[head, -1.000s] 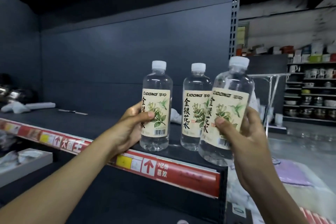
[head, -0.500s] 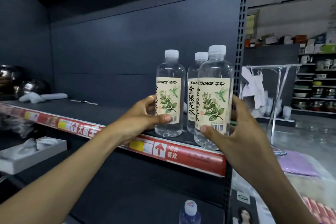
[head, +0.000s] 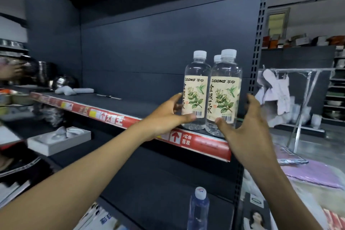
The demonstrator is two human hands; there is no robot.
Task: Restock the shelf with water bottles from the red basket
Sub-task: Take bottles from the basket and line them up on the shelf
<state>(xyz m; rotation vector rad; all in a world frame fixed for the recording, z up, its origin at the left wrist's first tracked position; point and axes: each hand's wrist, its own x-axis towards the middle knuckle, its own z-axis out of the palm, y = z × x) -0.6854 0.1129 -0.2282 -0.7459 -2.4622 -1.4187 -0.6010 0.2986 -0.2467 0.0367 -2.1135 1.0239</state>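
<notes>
Three clear water bottles with cream flower labels stand at the right end of the dark shelf (head: 130, 104). My left hand (head: 166, 117) grips the left bottle (head: 196, 89), thumb across the label's foot. The front right bottle (head: 225, 89) stands on the shelf edge. My right hand (head: 246, 130) touches it with the thumb, while the fingers sit just off its right side. Only the cap of the third bottle (head: 217, 58) shows behind it. The red basket is out of view.
A red price strip (head: 205, 144) runs along the shelf front. Metal pots (head: 63, 82) stand far left, a white box (head: 57, 140) on the lower shelf, a bluish bottle (head: 198, 209) below. The shelf upright (head: 258, 43) and a clothes rack (head: 302, 99) are at right.
The right bottle has gone from held in the air to standing on the shelf in front of the back one. My right fingers have loosened. The view has swung right.
</notes>
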